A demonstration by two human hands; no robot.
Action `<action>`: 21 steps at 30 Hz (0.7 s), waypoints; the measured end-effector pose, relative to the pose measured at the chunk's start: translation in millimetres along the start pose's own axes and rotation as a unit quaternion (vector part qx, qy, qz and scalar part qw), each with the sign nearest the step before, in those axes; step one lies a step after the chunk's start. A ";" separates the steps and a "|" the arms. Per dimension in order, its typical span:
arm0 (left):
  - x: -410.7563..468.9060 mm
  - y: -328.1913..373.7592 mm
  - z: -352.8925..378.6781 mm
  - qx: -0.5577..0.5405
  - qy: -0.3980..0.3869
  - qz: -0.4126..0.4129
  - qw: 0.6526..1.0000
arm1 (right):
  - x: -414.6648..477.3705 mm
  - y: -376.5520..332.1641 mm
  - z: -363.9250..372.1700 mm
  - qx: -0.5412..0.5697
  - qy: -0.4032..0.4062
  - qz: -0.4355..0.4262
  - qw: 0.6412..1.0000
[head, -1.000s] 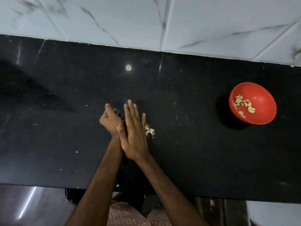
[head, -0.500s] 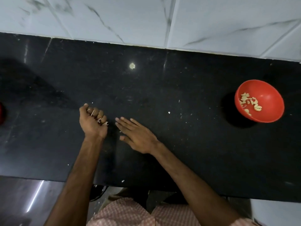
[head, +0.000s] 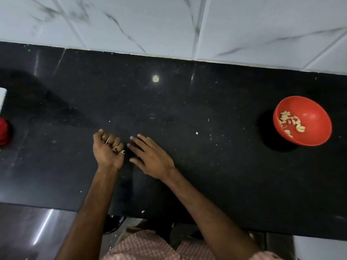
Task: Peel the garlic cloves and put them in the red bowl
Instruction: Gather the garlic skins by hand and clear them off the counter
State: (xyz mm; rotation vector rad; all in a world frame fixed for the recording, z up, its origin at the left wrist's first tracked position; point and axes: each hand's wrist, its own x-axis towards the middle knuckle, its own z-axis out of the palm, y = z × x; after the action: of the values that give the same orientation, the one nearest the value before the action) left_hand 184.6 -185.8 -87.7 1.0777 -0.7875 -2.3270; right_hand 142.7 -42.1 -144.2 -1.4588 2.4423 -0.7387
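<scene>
Black stone counter [head: 187,102], white veined wall tiles [head: 169,21], red object [head: 3,131] at left edge, perhaps a bowl, pink checked cloth [head: 146,246]

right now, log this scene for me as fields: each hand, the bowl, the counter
left hand: fist gripping garlic skins, bits poking between the fingers
right hand: open, flat on the counter beside the left
red bowl: far right, upright, holds peeled cloves
counter: black, scattered pale flecks

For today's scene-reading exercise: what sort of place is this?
Probably a kitchen: a black stone counter against a marble-patterned tiled wall, and a red bowl holding peeled garlic cloves.
</scene>
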 end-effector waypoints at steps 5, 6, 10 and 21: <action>-2.6 -3.6 -5.4 -0.008 0.002 -0.014 1.000 | -66.4 36.2 -15.2 -0.013 0.063 -0.086 0.994; -4.1 -6.2 -3.8 -0.012 0.000 -0.019 1.000 | -80.6 41.1 -22.2 -0.027 0.067 -0.095 0.993; -7.6 -11.7 3.0 -0.024 -0.004 -0.039 0.999 | -125.4 52.8 -40.4 -0.088 0.046 -0.111 0.989; -16.6 -46.0 29.1 -0.065 -0.064 -0.154 0.984 | -93.8 64.5 -76.4 0.126 0.240 0.168 0.948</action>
State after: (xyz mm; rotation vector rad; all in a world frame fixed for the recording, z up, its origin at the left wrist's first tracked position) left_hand 164.1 -133.1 -93.8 1.0633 -0.5346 -2.6882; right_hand 107.8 88.2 -119.5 -0.8056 2.6964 -1.3889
